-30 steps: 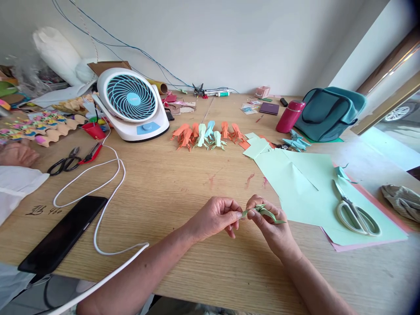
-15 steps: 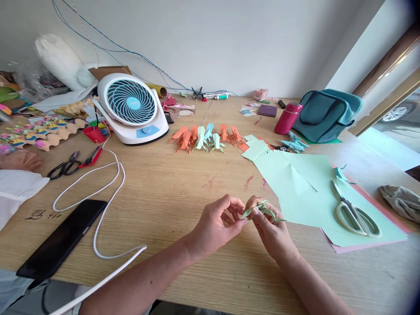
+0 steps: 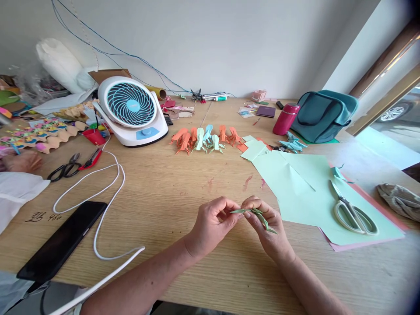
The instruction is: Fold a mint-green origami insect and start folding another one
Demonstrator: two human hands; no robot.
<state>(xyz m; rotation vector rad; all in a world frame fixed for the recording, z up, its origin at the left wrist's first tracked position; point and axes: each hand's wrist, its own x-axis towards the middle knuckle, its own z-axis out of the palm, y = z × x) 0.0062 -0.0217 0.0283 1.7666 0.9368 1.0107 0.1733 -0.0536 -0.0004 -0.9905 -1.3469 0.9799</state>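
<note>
Above the front of the wooden table, a small folded light-green paper figure [image 3: 260,216] is held between my two hands. My right hand [image 3: 271,229] pinches its body, and thin folded strips stick out past the fingers. With thumb and forefinger closed, my left hand [image 3: 213,225] grips a narrow pointed strip at the figure's left side. Part of the figure is hidden by my fingers. Farther back stands a row of similar folded paper figures [image 3: 199,140] in orange, green and blue.
Green paper sheets [image 3: 305,210] lie at right with scissors [image 3: 354,214] on them. A pink bottle [image 3: 286,119] and teal bag [image 3: 323,116] stand behind. At left are a fan [image 3: 131,109], phone [image 3: 62,240], white cable [image 3: 121,197], shears [image 3: 65,168] and another person's hand [image 3: 22,162].
The paper figure has turned in my fingers, its strips now pointing down to the right. My left hand has closed in beside my right. The other person's hand at left has shifted slightly.
</note>
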